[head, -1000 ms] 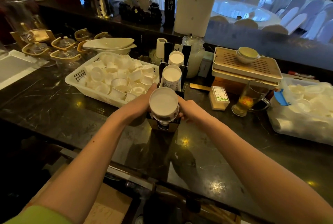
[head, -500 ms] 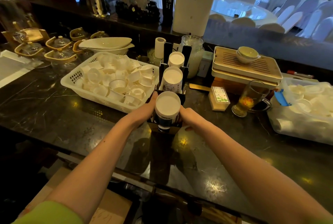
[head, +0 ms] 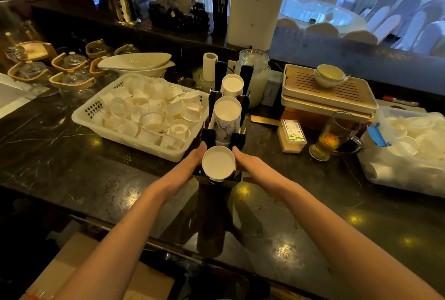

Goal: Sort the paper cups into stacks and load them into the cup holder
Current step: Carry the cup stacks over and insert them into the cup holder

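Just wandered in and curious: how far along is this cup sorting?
Partly done. Two stacks already stand in the black cup holder: the rear stack and the middle stack. In hand: both hands, left hand and right hand, flank the front stack in the nearest slot. Left: the white basket is full of loose cups.

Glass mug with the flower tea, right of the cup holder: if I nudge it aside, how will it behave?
The glass mug probably feels heavy for its size and would slide on the glossy counter. It holds liquid, so a sharp push may slosh or tip it. It looks breakable; use the handle.
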### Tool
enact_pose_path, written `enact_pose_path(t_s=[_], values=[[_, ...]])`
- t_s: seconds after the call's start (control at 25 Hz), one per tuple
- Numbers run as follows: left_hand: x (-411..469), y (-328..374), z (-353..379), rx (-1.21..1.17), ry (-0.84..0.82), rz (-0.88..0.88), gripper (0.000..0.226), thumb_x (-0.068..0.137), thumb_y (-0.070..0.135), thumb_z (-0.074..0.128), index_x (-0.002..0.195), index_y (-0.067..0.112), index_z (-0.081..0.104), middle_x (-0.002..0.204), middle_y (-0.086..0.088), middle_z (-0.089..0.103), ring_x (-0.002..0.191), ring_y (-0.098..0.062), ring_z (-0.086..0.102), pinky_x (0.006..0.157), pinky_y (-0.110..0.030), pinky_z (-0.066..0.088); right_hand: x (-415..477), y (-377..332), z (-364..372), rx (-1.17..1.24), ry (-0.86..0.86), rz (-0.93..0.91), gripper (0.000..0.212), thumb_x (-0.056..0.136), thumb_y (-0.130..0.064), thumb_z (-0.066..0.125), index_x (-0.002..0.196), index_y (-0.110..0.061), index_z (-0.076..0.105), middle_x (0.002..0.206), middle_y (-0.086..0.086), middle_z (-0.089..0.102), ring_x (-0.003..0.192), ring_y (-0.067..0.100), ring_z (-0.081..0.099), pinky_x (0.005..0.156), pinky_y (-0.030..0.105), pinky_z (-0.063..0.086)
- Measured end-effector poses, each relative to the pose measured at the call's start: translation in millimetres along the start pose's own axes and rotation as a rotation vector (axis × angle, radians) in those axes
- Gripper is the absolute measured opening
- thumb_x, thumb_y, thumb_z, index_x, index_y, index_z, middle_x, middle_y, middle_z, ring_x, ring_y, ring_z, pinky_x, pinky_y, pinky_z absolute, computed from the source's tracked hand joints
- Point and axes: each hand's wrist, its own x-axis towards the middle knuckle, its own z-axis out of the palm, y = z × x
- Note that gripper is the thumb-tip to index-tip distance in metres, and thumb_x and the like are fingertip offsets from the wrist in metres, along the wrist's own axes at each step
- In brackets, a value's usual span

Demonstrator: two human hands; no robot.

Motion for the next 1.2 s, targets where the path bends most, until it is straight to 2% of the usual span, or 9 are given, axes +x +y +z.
enact_pose_path(t_s=[0.08,0.12,0.2,0.36,0.44,0.56,0.72,0.88,1.2], values=[[-5.0,1.9,-2.2,0.016,-0.065,0.005,0.074,0.095,0.066,0.021,0.141,0.012,0.043,0.15,-0.015,0.038,0.141,-0.031,0.034,0.112,-0.037,0.031,-5.5,7.6,1.6,-0.021,-0.007,-0.084,0.106,0.069,-0.089,0.038,0.151,-0.023,0.033,0.155,-0.003,0.037,0.137,0.014,0.038,0.116,0.041,0.029],[-6.4,7.5,-2.5,0.035,-0.102,0.022,0.1,0.071,0.092,0.028,0.138,0.02,0.046,0.148,-0.01,0.04,0.142,-0.027,0.033,0.113,-0.034,0.032,-8.3,11.1,2.9,-0.033,-0.026,-0.119,0.112,0.065,-0.094,0.038,0.153,-0.025,0.027,0.157,-0.003,0.034,0.14,0.015,0.035,0.117,0.044,0.028],[-8.0,8.2,-5.9,0.058,-0.114,0.065,0.136,0.025,0.106,0.036,0.132,0.025,0.05,0.137,0.003,0.047,0.133,-0.018,0.04,0.109,-0.026,0.037,-12.2,15.0,4.5,-0.048,-0.049,-0.172,0.122,0.058,-0.099,0.038,0.154,-0.026,0.022,0.158,-0.006,0.031,0.141,0.013,0.033,0.117,0.042,0.027],[8.2,-10.4,-14.4,0.119,-0.129,0.041,0.074,0.062,0.094,0.039,0.123,0.054,0.047,0.141,0.016,0.047,0.134,-0.007,0.039,0.116,-0.036,0.027,-11.6,6.5,5.3,-0.045,-0.011,-0.215,0.1,0.073,-0.087,0.03,0.149,-0.022,0.035,0.138,-0.017,0.044,0.121,-0.004,0.044,0.108,0.022,0.028],[27.7,-24.5,-17.8,0.115,-0.013,0.016,0.054,0.091,0.067,0.037,0.135,0.037,0.046,0.139,0.01,0.05,0.132,-0.011,0.044,0.107,-0.03,0.034,-4.9,9.3,6.0,-0.012,0.011,-0.192,0.093,0.078,-0.087,0.032,0.15,-0.028,0.033,0.147,-0.015,0.043,0.131,0.002,0.041,0.115,0.033,0.026],[41.5,-40.2,-12.3,0.164,0.169,0.011,0.031,0.1,0.049,0.039,0.122,0.031,0.052,0.117,0.018,0.057,0.12,-0.006,0.051,0.099,-0.026,0.038,7.1,26.8,8.0,-0.068,0.034,-0.164,0.078,0.087,-0.078,0.033,0.15,-0.031,0.03,0.155,-0.005,0.036,0.141,0.015,0.035,0.117,0.046,0.027],[22.9,-41.7,1.2,0.251,0.285,0.155,0.028,0.101,0.033,0.043,0.12,0.027,0.063,0.114,0.012,0.064,0.109,-0.001,0.057,0.089,-0.019,0.044,8.2,31.6,12.5,-0.084,0.08,-0.247,0.048,0.101,-0.057,0.028,0.138,-0.032,0.046,0.142,-0.008,0.049,0.129,0.008,0.045,0.112,0.038,0.034],[13.8,-31.4,6.5,0.225,0.277,0.276,0.035,0.096,0.047,0.049,0.126,0.031,0.061,0.117,0.018,0.064,0.111,0.004,0.057,0.094,-0.018,0.045,3.1,18.2,14.2,-0.089,0.138,-0.319,0.041,0.104,-0.042,0.036,0.142,-0.029,0.043,0.138,-0.008,0.053,0.122,0.003,0.049,0.093,0.018,0.04],[8.8,-36.0,7.8,0.334,0.375,0.416,0.037,0.097,0.031,0.056,0.133,0.025,0.058,0.123,0.01,0.065,0.114,0.002,0.056,0.09,-0.006,0.042,-6.0,18.1,30.3,-0.293,0.254,-0.554,0.038,0.104,-0.031,0.044,0.142,-0.034,0.043,0.13,-0.014,0.055,0.12,0.003,0.051,0.099,0.029,0.046]])
